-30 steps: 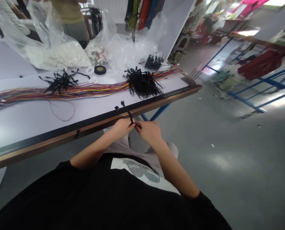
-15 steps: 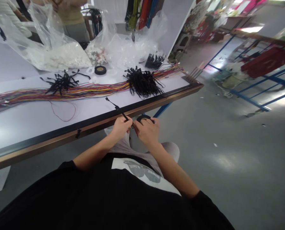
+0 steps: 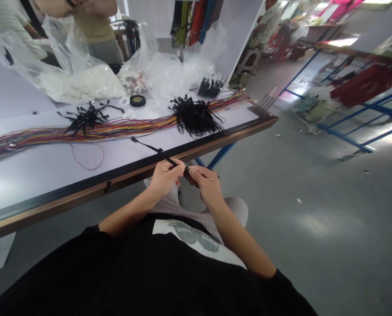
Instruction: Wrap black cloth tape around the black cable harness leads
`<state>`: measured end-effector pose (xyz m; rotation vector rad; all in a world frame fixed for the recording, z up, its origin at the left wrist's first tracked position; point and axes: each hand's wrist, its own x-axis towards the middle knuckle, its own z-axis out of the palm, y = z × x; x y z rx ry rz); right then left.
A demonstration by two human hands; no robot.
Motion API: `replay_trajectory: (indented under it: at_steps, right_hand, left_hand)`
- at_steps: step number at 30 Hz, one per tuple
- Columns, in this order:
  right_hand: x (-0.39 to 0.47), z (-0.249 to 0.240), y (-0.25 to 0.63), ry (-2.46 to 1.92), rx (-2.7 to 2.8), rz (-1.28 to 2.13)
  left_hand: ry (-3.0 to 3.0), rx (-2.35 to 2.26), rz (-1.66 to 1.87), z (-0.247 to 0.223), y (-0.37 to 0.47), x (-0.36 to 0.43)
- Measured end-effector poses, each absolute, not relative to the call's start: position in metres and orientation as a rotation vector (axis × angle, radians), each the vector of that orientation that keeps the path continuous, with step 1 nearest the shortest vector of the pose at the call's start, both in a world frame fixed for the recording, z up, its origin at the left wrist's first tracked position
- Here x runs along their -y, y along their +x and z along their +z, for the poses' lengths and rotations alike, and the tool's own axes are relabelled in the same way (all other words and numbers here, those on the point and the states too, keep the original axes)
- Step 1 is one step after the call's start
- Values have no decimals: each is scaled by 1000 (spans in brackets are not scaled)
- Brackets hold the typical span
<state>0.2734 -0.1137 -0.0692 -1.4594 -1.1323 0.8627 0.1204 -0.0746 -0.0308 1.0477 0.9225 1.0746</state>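
Observation:
My left hand (image 3: 165, 176) is closed around a short black taped cable (image 3: 171, 162), just off the table's front edge. The cable's thin end and small connector (image 3: 134, 139) stretch away over the tabletop. My right hand (image 3: 208, 184) is closed on a roll of black tape (image 3: 191, 179), which is largely hidden by the fingers and seen nearly edge-on. Both hands' fingertips are close together where the tape meets the cable.
Colored wires (image 3: 139, 126) run along the table (image 3: 116, 158), with a big bunch of black cables (image 3: 196, 116) and a smaller bunch (image 3: 86, 118) on them. Behind are another tape roll (image 3: 138, 101) and plastic bags of white parts (image 3: 84, 85). A person (image 3: 97, 30) stands beyond.
My right hand has turned, and the tape roll has tipped from showing its face to nearly edge-on. The cable's far end has swung left on the table.

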Motion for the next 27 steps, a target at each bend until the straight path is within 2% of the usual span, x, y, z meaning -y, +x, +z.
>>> replay_trajectory:
  at_steps: [3,4,9,20,23,27]
  right_hand:
    - [114,-72,300,-1489,961,764]
    - [115,-72,306,-1495,950,753]
    - [116,-60,290,-1450,1184,766]
    - [92,-27,258,-1342,1705,460]
    - [90,-30,252,-1346,1576,432]
    - [90,-43,247,-1354,1204,475]
  left_hand:
    - [837,-801,1390,-20,99,62]
    - [864,-761,1395,-16,94,60]
    - [1241,-789,994,-10,101,63]
    - [2040,-811,518,-25,106,57]
    - [2081,-850,405,-25,104,57]
    - [2200,-1115,560,-33,107,63]
